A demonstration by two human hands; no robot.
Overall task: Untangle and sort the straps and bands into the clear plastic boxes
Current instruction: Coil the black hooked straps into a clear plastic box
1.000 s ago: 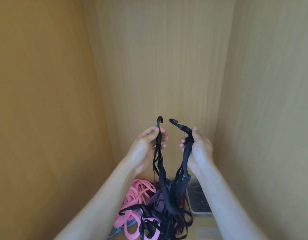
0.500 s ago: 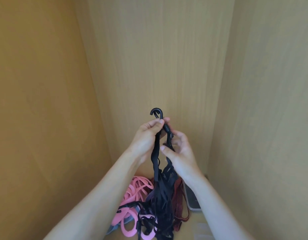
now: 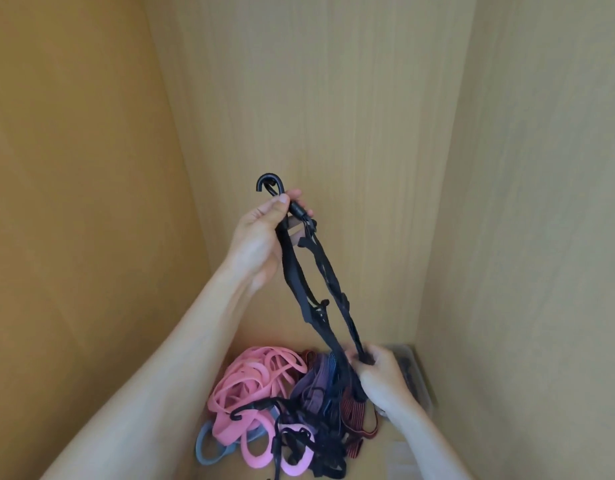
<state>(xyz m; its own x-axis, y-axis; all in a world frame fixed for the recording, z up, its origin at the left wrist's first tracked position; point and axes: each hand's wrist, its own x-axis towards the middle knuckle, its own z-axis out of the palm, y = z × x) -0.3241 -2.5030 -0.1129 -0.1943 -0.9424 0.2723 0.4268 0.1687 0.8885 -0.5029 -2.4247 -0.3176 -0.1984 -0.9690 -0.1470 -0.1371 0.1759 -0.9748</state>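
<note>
My left hand (image 3: pixel 261 230) is raised and pinches both hooked ends of a black strap (image 3: pixel 295 271) together, one hook curling above my thumb. The strap's two lengths hang down to my right hand (image 3: pixel 378 375), which grips them low, just above the pile. A tangled pile (image 3: pixel 281 400) of pink bands, purple and dark blue straps, a red-striped band and more black hooked cords lies on the wooden floor. A clear plastic box (image 3: pixel 418 379) with dark straps inside sits at the right, partly hidden behind my right hand.
Wooden walls close in on the left, back and right, forming a narrow compartment. A grey-blue band (image 3: pixel 209 448) lies at the pile's front left. The edge of another clear box (image 3: pixel 399 459) shows at the bottom right.
My left hand took both hooked ends and rose higher. My right hand let go near the top and slid down the strap to grip it just above the pile.
</note>
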